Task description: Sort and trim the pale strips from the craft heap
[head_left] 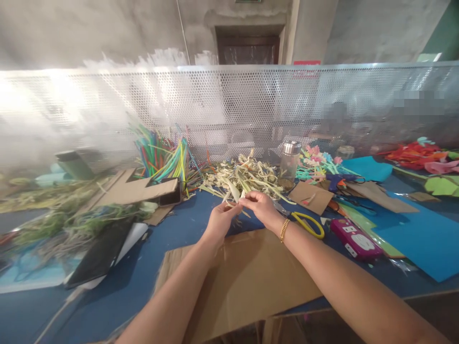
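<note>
Both my hands meet over the blue table in front of a heap of pale dried husk strips (244, 179). My left hand (219, 222) and my right hand (260, 208) each pinch a thin pale husk piece (236, 193) between fingertips, holding it just above the table. A gold bracelet (284, 229) circles my right wrist. A brown cardboard sheet (247, 282) lies under my forearms.
Yellow-handled scissors (309, 223) and a pink box (355, 239) lie to the right, with blue paper (419, 239) beyond. A glass jar (289, 160), coloured sticks (163, 155), paper flowers (317, 162), a cardboard box (138, 191) and a perforated metal screen (251, 105) stand behind.
</note>
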The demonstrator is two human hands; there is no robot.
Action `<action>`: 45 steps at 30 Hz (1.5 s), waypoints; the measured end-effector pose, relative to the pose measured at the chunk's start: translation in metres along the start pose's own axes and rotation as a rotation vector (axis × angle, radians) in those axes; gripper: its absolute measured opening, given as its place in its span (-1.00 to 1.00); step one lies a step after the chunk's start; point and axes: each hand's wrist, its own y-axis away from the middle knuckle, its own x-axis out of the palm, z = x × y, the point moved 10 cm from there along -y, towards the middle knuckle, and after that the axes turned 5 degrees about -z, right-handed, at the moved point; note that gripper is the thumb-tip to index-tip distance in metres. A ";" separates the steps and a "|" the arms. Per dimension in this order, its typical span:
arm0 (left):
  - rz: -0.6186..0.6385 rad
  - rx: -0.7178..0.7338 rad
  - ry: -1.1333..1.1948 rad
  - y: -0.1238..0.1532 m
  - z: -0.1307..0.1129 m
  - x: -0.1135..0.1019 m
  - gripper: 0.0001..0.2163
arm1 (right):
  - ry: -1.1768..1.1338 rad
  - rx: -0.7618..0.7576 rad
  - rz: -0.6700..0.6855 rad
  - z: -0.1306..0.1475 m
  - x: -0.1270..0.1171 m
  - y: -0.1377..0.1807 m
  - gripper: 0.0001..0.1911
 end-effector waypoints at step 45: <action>-0.007 -0.002 -0.049 -0.003 0.000 -0.005 -0.73 | -0.049 0.007 0.001 0.009 0.006 0.005 -0.75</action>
